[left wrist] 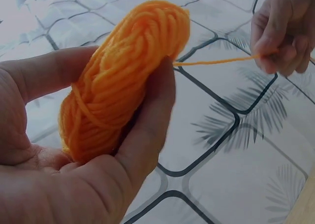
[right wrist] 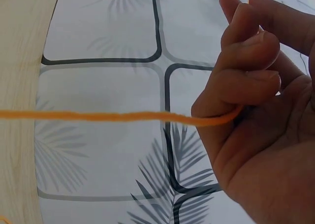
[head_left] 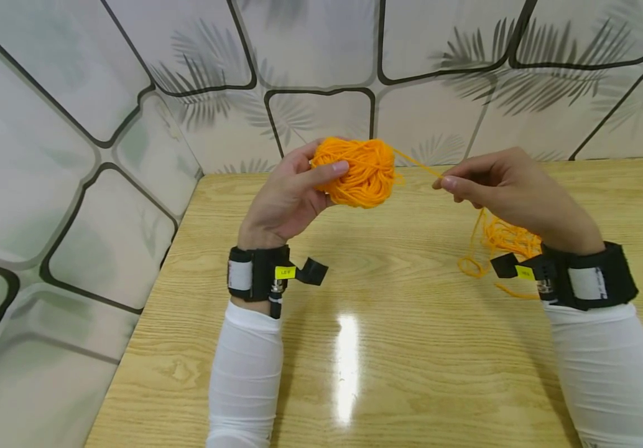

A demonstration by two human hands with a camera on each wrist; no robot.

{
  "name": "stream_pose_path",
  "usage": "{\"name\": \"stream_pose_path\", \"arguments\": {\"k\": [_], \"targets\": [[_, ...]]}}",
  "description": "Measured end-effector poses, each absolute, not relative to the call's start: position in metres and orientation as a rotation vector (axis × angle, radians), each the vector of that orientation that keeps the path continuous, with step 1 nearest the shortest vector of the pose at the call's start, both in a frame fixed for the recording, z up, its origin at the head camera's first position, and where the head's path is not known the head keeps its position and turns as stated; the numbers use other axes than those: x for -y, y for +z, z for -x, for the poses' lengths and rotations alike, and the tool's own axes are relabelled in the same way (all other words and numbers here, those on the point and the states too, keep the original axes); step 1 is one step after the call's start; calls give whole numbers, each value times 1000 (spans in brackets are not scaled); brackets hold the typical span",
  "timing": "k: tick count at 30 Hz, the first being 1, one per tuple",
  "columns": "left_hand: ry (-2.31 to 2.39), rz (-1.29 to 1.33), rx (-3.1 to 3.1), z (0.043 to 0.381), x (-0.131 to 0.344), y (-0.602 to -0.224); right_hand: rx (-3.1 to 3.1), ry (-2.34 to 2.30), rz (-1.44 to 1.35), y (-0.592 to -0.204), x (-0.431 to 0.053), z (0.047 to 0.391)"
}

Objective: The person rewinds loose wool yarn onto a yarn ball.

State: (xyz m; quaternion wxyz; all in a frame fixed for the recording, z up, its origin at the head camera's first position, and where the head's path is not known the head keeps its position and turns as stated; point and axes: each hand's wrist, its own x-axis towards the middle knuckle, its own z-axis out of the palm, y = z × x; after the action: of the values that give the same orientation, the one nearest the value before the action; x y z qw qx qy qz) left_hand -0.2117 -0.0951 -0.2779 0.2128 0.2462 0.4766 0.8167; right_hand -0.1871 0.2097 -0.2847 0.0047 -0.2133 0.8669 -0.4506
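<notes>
An orange ball of yarn is held up above the far part of the table by my left hand, thumb on its near face. In the left wrist view the fingers and thumb clasp the yarn ball from both sides. From its right end a strand runs taut to my right hand, which pinches it between thumb and forefinger. The right wrist view shows the strand also passing under the curled lower fingers. A loose heap of the same yarn lies on the table below the right hand, partly hidden by it.
The wooden table reaches back to a wall with a stone-and-leaf pattern, which also closes off the left side. Black straps with cameras circle the left wrist and the right wrist.
</notes>
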Motion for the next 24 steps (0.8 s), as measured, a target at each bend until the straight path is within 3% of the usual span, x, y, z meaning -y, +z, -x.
{"name": "stream_pose_path", "arguments": {"k": [24], "targets": [[2476, -441, -1463, 212, 89, -279, -2719, -1321, 833, -292, -197, 191]]}}
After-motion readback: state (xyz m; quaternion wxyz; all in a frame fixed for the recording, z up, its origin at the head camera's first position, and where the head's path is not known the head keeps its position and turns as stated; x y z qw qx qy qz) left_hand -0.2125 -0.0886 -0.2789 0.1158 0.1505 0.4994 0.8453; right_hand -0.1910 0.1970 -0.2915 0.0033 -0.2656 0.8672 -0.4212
